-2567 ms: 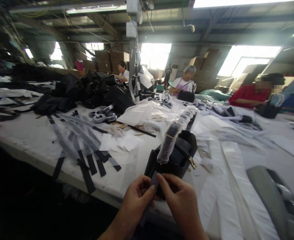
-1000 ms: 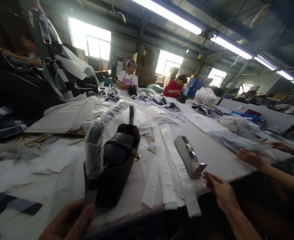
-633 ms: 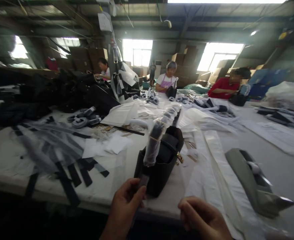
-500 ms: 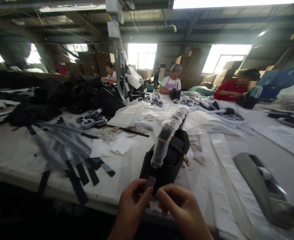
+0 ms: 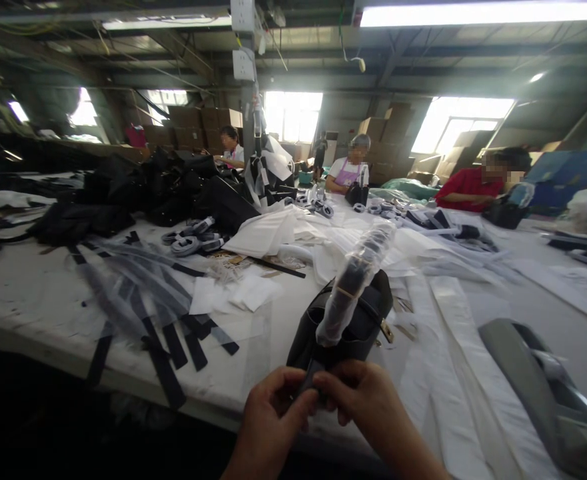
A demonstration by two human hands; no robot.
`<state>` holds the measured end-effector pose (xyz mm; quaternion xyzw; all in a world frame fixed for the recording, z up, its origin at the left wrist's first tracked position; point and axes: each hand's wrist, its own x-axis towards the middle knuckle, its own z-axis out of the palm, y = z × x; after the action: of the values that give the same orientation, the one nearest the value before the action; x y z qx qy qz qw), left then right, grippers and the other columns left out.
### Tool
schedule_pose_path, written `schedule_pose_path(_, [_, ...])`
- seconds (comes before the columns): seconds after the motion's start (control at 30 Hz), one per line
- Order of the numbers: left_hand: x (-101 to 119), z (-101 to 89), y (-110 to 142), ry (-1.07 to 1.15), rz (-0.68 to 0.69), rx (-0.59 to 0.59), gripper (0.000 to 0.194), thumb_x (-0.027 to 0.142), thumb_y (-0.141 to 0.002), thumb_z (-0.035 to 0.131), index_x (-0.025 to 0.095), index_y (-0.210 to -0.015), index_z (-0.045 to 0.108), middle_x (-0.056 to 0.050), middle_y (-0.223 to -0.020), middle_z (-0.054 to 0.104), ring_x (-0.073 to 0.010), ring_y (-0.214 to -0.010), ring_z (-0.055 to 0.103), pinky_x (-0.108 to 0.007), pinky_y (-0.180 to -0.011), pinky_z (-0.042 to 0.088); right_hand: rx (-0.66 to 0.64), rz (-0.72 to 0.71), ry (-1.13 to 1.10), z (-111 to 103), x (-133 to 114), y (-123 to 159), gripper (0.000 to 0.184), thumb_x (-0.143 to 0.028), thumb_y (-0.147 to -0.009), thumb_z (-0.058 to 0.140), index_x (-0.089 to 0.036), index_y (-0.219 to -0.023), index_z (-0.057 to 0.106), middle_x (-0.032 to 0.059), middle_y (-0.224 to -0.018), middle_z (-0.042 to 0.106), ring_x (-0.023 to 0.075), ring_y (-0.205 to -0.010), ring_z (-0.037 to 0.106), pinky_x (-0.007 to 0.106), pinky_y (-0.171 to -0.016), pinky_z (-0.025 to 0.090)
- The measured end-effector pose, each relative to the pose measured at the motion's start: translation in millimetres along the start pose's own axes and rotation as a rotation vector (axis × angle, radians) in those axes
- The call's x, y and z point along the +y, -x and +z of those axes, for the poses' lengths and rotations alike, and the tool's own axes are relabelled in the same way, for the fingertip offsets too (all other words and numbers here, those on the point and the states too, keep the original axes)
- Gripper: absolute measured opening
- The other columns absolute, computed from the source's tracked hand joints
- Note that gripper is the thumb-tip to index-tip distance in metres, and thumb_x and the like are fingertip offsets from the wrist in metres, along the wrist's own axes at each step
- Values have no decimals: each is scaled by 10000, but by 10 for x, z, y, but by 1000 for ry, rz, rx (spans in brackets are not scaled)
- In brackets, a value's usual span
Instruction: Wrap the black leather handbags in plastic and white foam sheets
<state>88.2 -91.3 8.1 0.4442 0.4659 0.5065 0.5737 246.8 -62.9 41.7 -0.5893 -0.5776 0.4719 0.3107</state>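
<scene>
A black handbag (image 5: 304,328) stands on the table in front of me, with gold-coloured hardware on its right side. Its raised handle (image 5: 349,290) is wrapped in clear plastic film. At the near side of the bag is a dark strap tab (image 5: 314,371), pinched between the thumb and fingers of my left hand (image 5: 279,415). My right hand (image 5: 366,399) is closed beside it, its thumb and fingertips pressed onto the same tab. The tab's lower end is hidden by my fingers.
Black strips in translucent film (image 5: 138,293) lie at left, near white paper squares (image 5: 236,293). A grey tape dispenser (image 5: 510,353) sits at right beside long white strips (image 5: 453,347). Black bags (image 5: 173,183) are heaped behind. Co-workers sit across the table (image 5: 18,280).
My right hand has moved in against the tab, closing the small gap to my left hand. The view has shifted slightly, and the bag's handle leans more to the right.
</scene>
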Motion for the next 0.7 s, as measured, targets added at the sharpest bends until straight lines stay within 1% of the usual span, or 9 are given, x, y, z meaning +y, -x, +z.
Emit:
schedule_pose_path(0.1, [6,9,10,192,-113,-7,425,459,-702,822,159,-945,645,-12,-693,642,-131,-603,582,-201,-510,430,-117,-110,-191,-35,137,12,329,-460,-822,682,-163,-685,723,18,-627,694,127,-545,616,212,-548,469])
schedule_pose_path(0.17, [19,-1,17,288,-183,-24,491,447,-683,844,168,-1004,599,9,-690,627,-106,-588,563,-181,-507,406,-160,-146,-259,-40,239,28,312,-462,-840,674,-164,-788,752,32,-705,716,146,-633,647,230,-623,499])
schedule_pose_path(0.23, [44,-19,21,354,-247,-61,520,441,-687,847,176,-1033,562,22,-689,616,-81,-562,537,-165,-501,376,-121,-139,-256,-24,345,41,326,-480,-834,681,-166,-858,762,45,-741,725,165,-667,656,251,-647,510])
schedule_pose_path(0.33, [93,-36,24,373,-311,-98,513,428,-694,847,176,-1017,539,26,-696,609,-61,-533,510,-158,-482,344,-13,-116,-215,28,478,59,364,-519,-818,683,-170,-883,762,54,-721,725,190,-656,654,276,-639,510])
schedule_pose_path(0.4, [122,-31,26,349,-317,-104,512,416,-690,851,172,-1008,532,19,-712,614,-66,-542,521,-160,-479,351,25,-118,-203,56,520,84,382,-540,-841,647,-178,-893,757,58,-720,726,206,-680,664,291,-667,512])
schedule_pose_path(0.47, [135,-16,28,323,-299,-89,520,421,-687,852,173,-1008,527,13,-733,620,-80,-566,546,-163,-478,369,38,-120,-208,63,504,129,407,-562,-862,608,-188,-936,751,73,-793,745,225,-737,684,305,-714,525])
schedule_pose_path(0.53, [132,1,30,295,-267,-58,527,443,-675,853,180,-995,527,24,-724,603,-95,-581,566,-166,-467,381,42,-120,-225,54,435,191,451,-599,-867,579,-194,-978,744,87,-861,756,240,-781,698,314,-742,539])
schedule_pose_path(0.6, [114,15,30,263,-231,-30,524,460,-664,855,187,-967,526,44,-691,570,-103,-567,573,-170,-453,392,60,-132,-243,46,334,253,481,-628,-859,567,-195,-982,737,88,-843,752,244,-788,701,310,-737,547])
schedule_pose_path(0.7, [70,22,25,226,-169,-14,493,464,-680,842,195,-934,517,49,-682,568,-108,-560,580,-174,-448,413,65,-144,-246,71,203,292,449,-605,-823,632,-189,-961,726,80,-826,742,234,-783,693,293,-730,545])
